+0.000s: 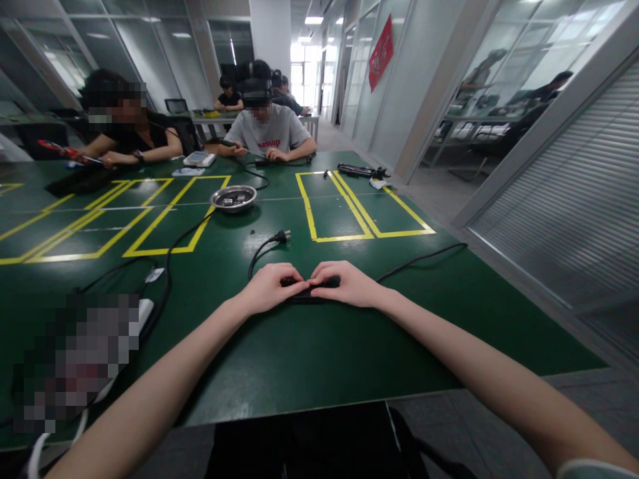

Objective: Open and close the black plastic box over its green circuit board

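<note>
My left hand and my right hand rest side by side on the green table, both curled over a small black object pressed between them. A black cord runs from my left hand up to a loose plug. A second black cable leaves my right hand toward the table's right edge. What the black object is stays mostly hidden under my fingers.
A metal dish with small parts sits mid-table among yellow tape rectangles. A white power strip and cables lie at left. Two other people work at the far side. A black tool lies far right. Glass partitions stand to the right.
</note>
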Available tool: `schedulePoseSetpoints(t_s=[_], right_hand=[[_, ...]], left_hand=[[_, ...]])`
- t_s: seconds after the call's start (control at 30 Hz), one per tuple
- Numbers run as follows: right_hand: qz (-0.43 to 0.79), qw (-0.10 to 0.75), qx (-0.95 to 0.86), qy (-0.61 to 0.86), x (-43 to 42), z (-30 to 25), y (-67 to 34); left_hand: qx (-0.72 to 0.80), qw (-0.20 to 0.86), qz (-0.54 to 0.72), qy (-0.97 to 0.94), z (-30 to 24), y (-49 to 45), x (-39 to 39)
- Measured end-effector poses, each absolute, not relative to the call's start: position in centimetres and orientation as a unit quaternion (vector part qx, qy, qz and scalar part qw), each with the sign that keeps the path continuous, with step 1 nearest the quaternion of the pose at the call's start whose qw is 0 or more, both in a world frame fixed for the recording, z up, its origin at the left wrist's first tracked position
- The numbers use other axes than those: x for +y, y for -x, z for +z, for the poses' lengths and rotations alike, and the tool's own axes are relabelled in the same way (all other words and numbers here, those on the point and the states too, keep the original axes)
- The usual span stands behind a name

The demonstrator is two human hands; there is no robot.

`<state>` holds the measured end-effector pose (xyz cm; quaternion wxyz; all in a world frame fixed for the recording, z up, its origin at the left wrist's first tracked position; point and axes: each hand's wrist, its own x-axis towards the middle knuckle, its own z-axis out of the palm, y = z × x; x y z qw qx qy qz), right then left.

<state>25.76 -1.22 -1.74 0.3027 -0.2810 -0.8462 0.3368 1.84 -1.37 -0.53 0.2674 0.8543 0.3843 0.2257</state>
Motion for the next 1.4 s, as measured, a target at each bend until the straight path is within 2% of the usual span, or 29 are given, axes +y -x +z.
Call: schedulePoseSetpoints(t_s=[0.27, 0.5, 0.67, 0.77, 1.0, 1.1, 1.23, 1.4], right_hand=[[0.365, 0.27, -0.839, 0.299, -1.3, -1.6, -26.3], [0.353, 0.261, -0.834, 0.334, -1.5, -1.6, -26.0], [0.274, 0.243, -0.869, 0.333, -1.4, -1.5, -26.3], [0.275, 0.241, -0.875, 0.316, -1.5, -1.3, -26.4], [0.324, 0.203, -0.855, 0.35, -2.4, -0.6, -26.0], [0.306, 0.174, -0.871, 0.344, -2.6, -0.5, -25.9], [0.233, 0.204, -0.897, 0.315, -2.4, -1.1, -25.8], [0.208, 0.245, -0.901, 0.29, -2.4, -1.4, -25.6]], left_hand=[[0.355, 0.32, 0.18, -0.86, 0.6, -0.7, -1.1], [0.387, 0.203, 0.181, -0.881, -0.5, -2.2, -2.1], [0.386, 0.121, 0.144, -0.903, -0.7, -2.9, -2.5], [0.401, 0.079, 0.123, -0.904, -0.5, -3.0, -2.6], [0.416, 0.095, 0.074, -0.901, 0.6, -2.7, -2.8], [0.402, 0.097, 0.086, -0.906, 0.6, -2.7, -3.0], [0.393, 0.05, 0.084, -0.914, 0.3, -2.7, -3.3], [0.368, 0.016, 0.089, -0.925, -0.1, -2.6, -3.0]])
